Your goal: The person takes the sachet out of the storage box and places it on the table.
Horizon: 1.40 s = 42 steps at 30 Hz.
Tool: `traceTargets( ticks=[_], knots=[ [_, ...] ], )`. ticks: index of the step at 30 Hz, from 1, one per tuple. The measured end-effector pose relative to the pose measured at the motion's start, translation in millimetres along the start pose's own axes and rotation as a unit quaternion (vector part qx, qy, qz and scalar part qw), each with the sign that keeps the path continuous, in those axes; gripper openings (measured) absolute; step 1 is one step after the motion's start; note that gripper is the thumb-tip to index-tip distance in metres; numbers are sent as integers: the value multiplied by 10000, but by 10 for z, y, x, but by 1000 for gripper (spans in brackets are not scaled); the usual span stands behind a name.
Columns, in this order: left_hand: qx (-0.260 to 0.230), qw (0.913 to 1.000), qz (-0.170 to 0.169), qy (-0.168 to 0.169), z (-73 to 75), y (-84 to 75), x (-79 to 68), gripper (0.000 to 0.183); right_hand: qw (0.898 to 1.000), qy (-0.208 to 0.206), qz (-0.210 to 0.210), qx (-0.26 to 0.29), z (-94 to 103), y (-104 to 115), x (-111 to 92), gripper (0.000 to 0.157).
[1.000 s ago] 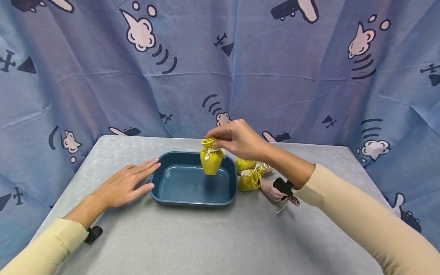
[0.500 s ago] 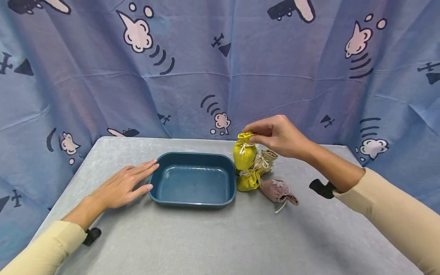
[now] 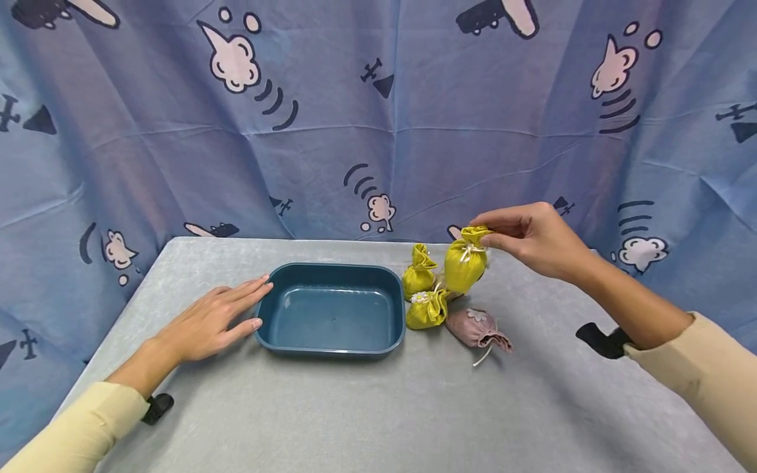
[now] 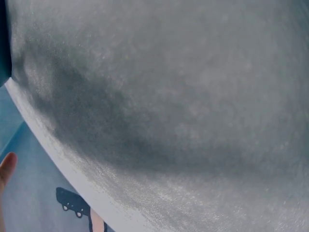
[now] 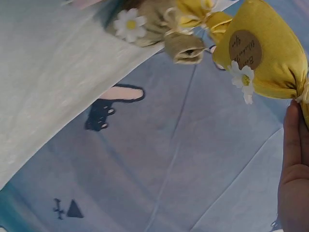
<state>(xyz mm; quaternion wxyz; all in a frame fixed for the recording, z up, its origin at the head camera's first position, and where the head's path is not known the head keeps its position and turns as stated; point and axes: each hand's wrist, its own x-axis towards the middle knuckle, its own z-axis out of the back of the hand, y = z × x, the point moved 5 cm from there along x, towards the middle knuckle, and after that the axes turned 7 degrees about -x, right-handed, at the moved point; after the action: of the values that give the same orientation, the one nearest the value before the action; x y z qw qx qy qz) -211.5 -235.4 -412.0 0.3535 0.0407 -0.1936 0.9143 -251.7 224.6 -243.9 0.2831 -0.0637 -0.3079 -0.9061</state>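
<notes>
My right hand point(image 3: 535, 240) pinches the gathered neck of a yellow drawstring pouch point(image 3: 464, 268), holding it above the other pouches. In the right wrist view that yellow pouch point(image 5: 263, 50) shows a white flower and a round brown label. My left hand point(image 3: 221, 318) lies with straight fingers touching the left rim of a blue plastic tub point(image 3: 331, 348). Just right of the tub are two more yellow pouches, one upright point(image 3: 417, 279) and one lying in front point(image 3: 427, 310). A beige pouch point(image 5: 149, 24) is mostly hidden in the head view behind the held one.
A pink pouch point(image 3: 478, 328) with a loose cord lies right of the yellow ones. Everything stands on a grey cloth-covered table point(image 3: 355, 420). A blue printed curtain point(image 3: 319, 85) hangs behind the table's back edge.
My right hand has carried the yellow pouch rightward, from over the tub to over the beige pouch, uncovering the upright yellow pouch and the pink one. The left hand stays at the tub's rim.
</notes>
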Motion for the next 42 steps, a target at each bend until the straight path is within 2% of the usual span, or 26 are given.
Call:
traceTargets(
  ticks=[5,11,20,23,30,42],
  knots=[
    [-19,10000,21,-2,0,-3,-7,63,9998,-111,-170,-70,90,-156,-133,29],
    [-18,10000,2,-16,1,-3,-5,62,9971,-311,-656,-213,158,-372,-308,28],
    [-18,9999,-95,-63,17,-18,0,63,9928,-365,-1077,-372,52,-726,-496,26],
    [-22,9999,-105,-60,16,-19,1,63,9922,-347,-1137,-381,-8,-818,-530,27],
    [5,9999,-111,-75,10,-12,3,63,9945,-243,-949,-375,-170,-934,-550,28],
    [31,9999,-109,-47,1,-1,0,62,9931,-260,-1043,-461,-354,-1083,-538,27]
  ],
)
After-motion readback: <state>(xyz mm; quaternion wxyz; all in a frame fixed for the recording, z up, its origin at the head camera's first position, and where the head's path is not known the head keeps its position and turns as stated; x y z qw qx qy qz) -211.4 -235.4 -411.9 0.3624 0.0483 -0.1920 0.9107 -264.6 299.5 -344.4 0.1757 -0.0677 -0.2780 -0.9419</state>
